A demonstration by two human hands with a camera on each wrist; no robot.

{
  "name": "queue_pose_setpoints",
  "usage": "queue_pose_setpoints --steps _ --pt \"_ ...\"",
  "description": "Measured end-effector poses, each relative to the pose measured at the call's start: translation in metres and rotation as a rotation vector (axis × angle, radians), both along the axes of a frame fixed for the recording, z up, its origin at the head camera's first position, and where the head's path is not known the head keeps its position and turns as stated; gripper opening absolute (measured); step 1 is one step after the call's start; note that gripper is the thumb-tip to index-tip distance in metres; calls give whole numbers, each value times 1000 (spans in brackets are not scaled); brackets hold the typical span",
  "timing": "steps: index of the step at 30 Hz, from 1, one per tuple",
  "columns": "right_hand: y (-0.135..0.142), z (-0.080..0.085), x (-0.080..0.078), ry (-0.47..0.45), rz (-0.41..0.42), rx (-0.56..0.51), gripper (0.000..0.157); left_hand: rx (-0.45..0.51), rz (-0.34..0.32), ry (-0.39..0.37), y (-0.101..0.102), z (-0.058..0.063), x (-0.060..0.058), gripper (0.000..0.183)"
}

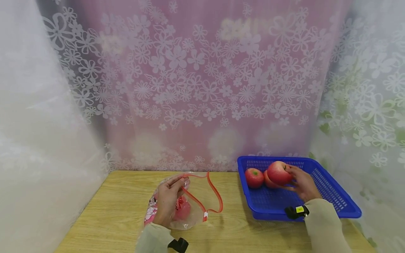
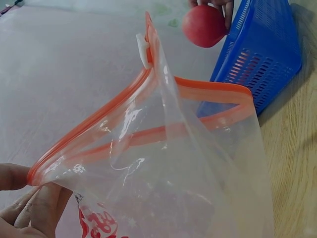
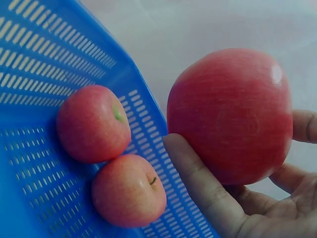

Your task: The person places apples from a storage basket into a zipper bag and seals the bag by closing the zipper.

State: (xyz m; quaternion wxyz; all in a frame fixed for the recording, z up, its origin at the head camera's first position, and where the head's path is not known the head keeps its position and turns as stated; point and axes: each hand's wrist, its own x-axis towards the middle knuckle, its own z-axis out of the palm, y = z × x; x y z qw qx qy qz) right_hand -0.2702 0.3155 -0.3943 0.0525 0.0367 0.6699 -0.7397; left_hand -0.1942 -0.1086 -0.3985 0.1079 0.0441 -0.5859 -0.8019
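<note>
My left hand (image 1: 169,200) pinches the rim of a clear zip bag (image 2: 198,183) between thumb and fingers. The bag has an orange zip strip (image 1: 216,189) with a white slider (image 2: 144,51), and its mouth gapes. A round pinkish-red shape (image 1: 182,209) shows through its side, near red print. Over the blue basket, my right hand (image 1: 302,182) grips a red apple (image 3: 230,116), held above the basket's floor. Two more apples lie side by side inside: one with a green hollow (image 3: 94,124), the other with a short stem (image 3: 130,191).
The blue plastic basket (image 1: 332,191), with slotted sides, stands at the right of the wooden table (image 1: 107,211). A floral translucent curtain (image 1: 202,88) hangs behind the table, with pale sheets (image 1: 41,140) at both sides.
</note>
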Motion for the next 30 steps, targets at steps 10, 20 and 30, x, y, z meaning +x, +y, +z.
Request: queue_pose_setpoints --steps 10,20,30 --pt "-14 1 12 11 23 -2 51 9 -8 5 1 0 -1 29" --pt "-26 1 25 13 36 85 62 10 -8 10 2 1 1 30" --pt "-34 1 34 24 51 81 61 15 1 15 4 0 3 29"
